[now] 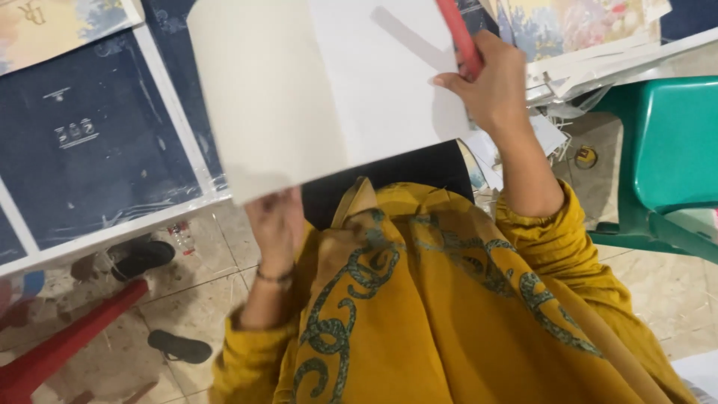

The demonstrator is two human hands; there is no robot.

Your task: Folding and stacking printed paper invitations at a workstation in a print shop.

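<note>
Paper, a large white limp sheet [329,97], looked light and bendy; left hand [275,221] pinched its near edge, right hand [490,82] pressed its right edge, fist closed on red stick [460,37]

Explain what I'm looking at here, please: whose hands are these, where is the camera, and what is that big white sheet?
The one picture comes from a camera worn on a person's head, looking down at their own lap and mustard-yellow clothes. No machine is involved. The left hand grips the lower edge of a large white sheet, while the right hand rests on it holding a red tool, perhaps a pen or cutter. Dark blue printed sheets lie on the table at the left, a green plastic chair stands on the right, and sandals lie on the tiled floor.
</note>
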